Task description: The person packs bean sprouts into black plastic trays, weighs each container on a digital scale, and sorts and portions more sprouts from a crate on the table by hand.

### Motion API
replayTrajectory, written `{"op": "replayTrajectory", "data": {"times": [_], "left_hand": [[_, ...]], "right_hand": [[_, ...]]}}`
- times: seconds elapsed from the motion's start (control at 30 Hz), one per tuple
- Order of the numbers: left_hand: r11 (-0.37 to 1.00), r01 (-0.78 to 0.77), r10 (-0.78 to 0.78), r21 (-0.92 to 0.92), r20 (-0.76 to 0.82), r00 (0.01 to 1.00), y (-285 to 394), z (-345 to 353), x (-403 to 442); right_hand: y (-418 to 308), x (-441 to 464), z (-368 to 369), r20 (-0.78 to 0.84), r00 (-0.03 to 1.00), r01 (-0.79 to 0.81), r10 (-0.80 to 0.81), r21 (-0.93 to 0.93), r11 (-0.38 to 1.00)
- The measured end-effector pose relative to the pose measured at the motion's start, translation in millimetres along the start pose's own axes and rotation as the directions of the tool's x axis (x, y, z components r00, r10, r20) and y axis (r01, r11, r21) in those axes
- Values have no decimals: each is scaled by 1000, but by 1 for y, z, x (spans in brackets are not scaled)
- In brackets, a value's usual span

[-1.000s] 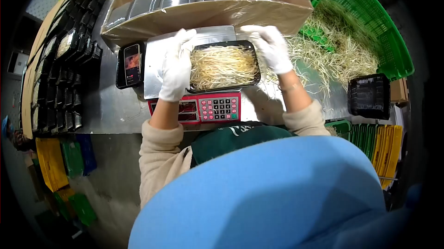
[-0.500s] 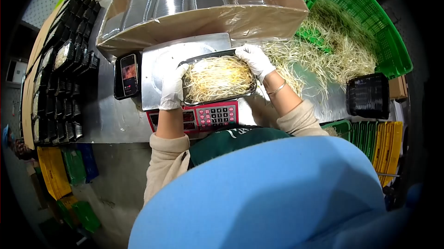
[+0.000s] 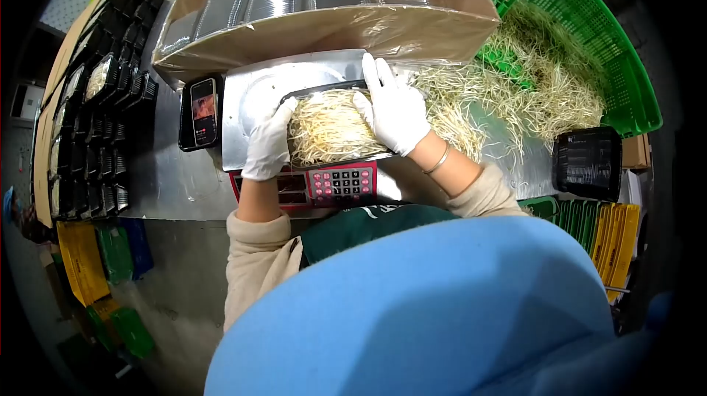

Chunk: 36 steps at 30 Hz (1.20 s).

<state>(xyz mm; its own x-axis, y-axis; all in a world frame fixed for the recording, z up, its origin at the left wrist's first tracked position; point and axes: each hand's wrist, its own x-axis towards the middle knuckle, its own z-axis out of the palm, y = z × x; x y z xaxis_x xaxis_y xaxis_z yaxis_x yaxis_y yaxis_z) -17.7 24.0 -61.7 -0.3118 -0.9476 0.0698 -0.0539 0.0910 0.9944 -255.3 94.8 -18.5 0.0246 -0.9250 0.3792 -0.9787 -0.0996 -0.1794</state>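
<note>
L hand (image 3: pixel 269 144) gripping tray (image 3: pixel 330 87); R hand (image 3: pixel 398 115) spread, thumb at sprouts (image 3: pixel 330 128).

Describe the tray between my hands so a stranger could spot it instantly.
Find the big box at the back of the table, then the scale in front of it. Over the scale is a black tray heaped with pale sprouts. Unlike the stacked trays at far left, it is between a white-gloved left hand and right hand.
</note>
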Motion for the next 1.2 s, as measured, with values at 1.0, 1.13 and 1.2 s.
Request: {"op": "replayTrajectory", "data": {"times": [1.0, 1.13, 1.2], "left_hand": [[921, 184, -102, -342, 243, 965, 10, 21, -97], [835, 443, -362, -326, 280, 889, 20, 37, -96], [788, 489, -419, -374, 256, 871, 31, 39, -93]], "right_hand": [[-2, -37, 10, -88, 956, -43, 281, 903, 428], [-7, -43, 13, 79, 941, -175, 329, 946, 274], [-10, -47, 12, 73, 950, -157, 303, 952, 262]]}}
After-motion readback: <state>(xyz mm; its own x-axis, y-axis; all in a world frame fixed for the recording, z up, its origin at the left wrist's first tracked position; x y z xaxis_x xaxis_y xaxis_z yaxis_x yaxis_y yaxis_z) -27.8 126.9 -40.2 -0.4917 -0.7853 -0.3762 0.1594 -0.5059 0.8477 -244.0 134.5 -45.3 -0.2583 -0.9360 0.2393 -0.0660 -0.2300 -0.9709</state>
